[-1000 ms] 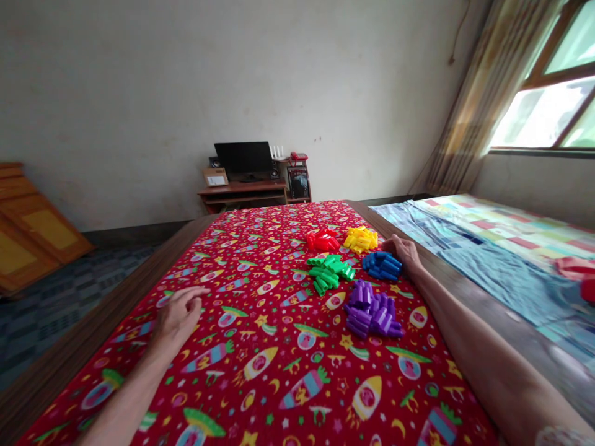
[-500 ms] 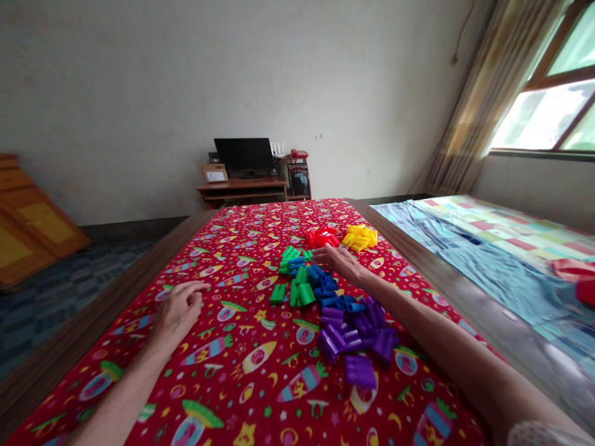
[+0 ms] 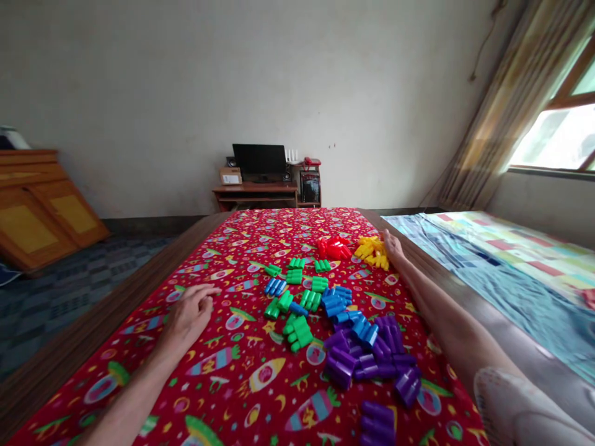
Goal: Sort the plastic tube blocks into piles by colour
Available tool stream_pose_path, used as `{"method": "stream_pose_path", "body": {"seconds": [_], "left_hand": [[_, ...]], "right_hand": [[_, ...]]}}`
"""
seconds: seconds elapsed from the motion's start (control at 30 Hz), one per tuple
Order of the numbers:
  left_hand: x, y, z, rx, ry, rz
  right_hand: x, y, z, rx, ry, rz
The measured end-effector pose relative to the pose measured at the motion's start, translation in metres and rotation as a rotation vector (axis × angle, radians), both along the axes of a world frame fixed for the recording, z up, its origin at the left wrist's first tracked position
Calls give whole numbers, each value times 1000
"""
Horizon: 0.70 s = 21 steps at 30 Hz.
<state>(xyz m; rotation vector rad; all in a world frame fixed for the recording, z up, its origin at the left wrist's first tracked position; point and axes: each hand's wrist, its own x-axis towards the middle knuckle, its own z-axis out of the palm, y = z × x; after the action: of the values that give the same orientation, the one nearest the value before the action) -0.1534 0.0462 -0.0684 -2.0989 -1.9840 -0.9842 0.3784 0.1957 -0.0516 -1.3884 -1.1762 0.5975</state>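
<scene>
My left hand (image 3: 190,313) rests on the red patterned tablecloth (image 3: 260,337) at the left, fingers loosely bent and the forefinger stretched out, holding nothing. At the far right side of the cloth, my right hand (image 3: 393,244) lies against the outer side of a pile of yellow plastic building blocks (image 3: 370,250); its fingers are partly hidden. Red blocks (image 3: 334,248) lie just left of the yellow ones. Nearer, green blocks (image 3: 310,300) are spread out, with a few blue blocks (image 3: 335,301) among and beside them. Purple blocks (image 3: 341,367) form the nearest heap.
The table's dark wooden edge (image 3: 432,282) runs along the right, beside a bed with a patchwork cover (image 3: 511,248). Beyond the table stands a desk with a monitor (image 3: 259,162). A wooden cabinet (image 3: 51,207) is at the left.
My right hand has moved from above the green and blue blocks to the right side of the yellow pile. The green and blue blocks lie more spread out. My left hand stays put.
</scene>
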Motion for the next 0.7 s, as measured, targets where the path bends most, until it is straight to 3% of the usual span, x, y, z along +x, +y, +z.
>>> {"method": "stream_pose_path", "body": {"seconds": [0.1,0.27,0.4,0.6,0.7], "left_hand": [[-5,2,-3,17,0,-8],[-9,4,-9,54,-6,-6],[-9,3,-10,72,-4,-14],[-8,0,-5,52,8,-25],[-9,0,-7,65,5,-37]], "right_hand": [[-20,20,2,-37,-7,84],[-62,41,12,-157,-32,418],[-111,49,21,-205,-44,573],[-195,19,17,-207,-113,1037],[-223,3,13,-163,-115,1173]]}}
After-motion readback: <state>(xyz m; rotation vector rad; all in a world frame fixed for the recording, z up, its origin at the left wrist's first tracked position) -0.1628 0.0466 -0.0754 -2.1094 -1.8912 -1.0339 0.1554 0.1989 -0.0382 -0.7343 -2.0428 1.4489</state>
